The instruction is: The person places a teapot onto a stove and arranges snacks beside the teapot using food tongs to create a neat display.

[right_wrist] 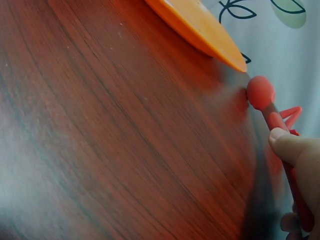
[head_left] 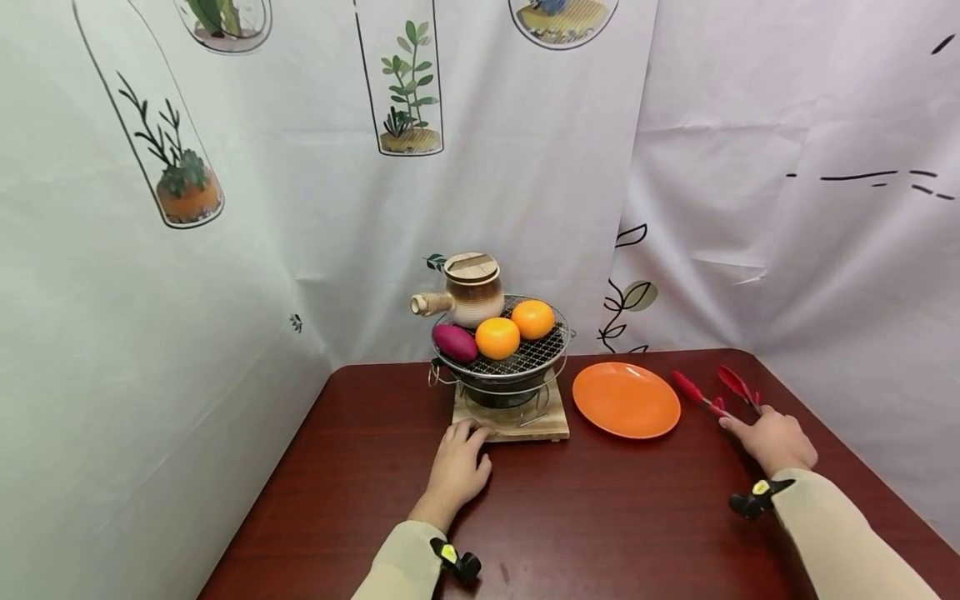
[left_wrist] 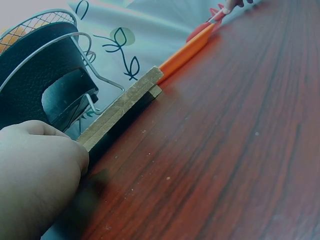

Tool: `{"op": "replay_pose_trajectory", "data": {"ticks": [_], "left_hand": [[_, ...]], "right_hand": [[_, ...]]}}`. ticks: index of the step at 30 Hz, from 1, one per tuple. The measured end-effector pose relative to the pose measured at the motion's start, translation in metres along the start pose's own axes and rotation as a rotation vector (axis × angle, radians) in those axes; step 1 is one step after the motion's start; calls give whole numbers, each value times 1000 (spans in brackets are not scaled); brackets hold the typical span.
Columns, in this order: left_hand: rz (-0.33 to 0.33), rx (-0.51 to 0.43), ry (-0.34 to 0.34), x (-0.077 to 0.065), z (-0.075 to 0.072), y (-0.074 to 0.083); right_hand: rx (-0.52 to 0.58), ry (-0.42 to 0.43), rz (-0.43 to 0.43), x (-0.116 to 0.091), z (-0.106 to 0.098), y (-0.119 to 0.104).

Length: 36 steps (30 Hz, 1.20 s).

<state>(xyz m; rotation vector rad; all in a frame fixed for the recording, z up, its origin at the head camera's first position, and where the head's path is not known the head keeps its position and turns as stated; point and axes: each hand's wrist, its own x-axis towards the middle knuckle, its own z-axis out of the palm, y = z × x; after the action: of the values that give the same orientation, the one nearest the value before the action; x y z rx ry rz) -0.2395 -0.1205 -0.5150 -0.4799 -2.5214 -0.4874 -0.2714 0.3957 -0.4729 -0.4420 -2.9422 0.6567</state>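
My right hand (head_left: pixel 782 442) holds a pair of red-tipped tongs (right_wrist: pixel 261 94) at the table's right side, their two arms spread apart and heads pointing away from me. In the right wrist view the thumb lies along one tong arm. My left hand (head_left: pixel 457 467) rests at the front left edge of a square wooden board (head_left: pixel 558 417), fingers lightly bent over it; its fingertips are hidden in the left wrist view. On the board stands a black grill stove (left_wrist: pixel 45 70) with a wire mesh (head_left: pixel 536 354). The mesh bears a purple oval food (head_left: pixel 454 342) and two oranges (head_left: pixel 498 338) (head_left: pixel 533 319).
A brown and cream clay pot (head_left: pixel 474 300) with a wooden lid and side handle sits at the back of the mesh. Between stove and tongs lies an orange plate (head_left: pixel 627 400). Printed white cloth (head_left: pixel 315 200) hangs behind and beside the dark red table (head_left: pixel 600 517).
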Motion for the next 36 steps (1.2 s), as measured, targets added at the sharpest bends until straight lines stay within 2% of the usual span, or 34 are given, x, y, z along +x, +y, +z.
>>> {"op": "replay_pose_trajectory", "data": {"ticks": [9,13,20,29,33,36], "left_hand": [[14,13,14,1,0,-2],[12,13,10,2,0,-1],[8,2,-8,4,4,4],[27,-16,-13,9,10,10],[34,-28,-1,10,11,9],[14,-26,47,8,10,5]], "right_hand": [[27,52,66,-5,16,-7],[52,146,64,-6,28,-8],[6,306,29,-11,49,7],[-9,347,50,-17,49,14],[-34,408,-19,-20,52,12],[-49,493,-137,-17,58,3]]}}
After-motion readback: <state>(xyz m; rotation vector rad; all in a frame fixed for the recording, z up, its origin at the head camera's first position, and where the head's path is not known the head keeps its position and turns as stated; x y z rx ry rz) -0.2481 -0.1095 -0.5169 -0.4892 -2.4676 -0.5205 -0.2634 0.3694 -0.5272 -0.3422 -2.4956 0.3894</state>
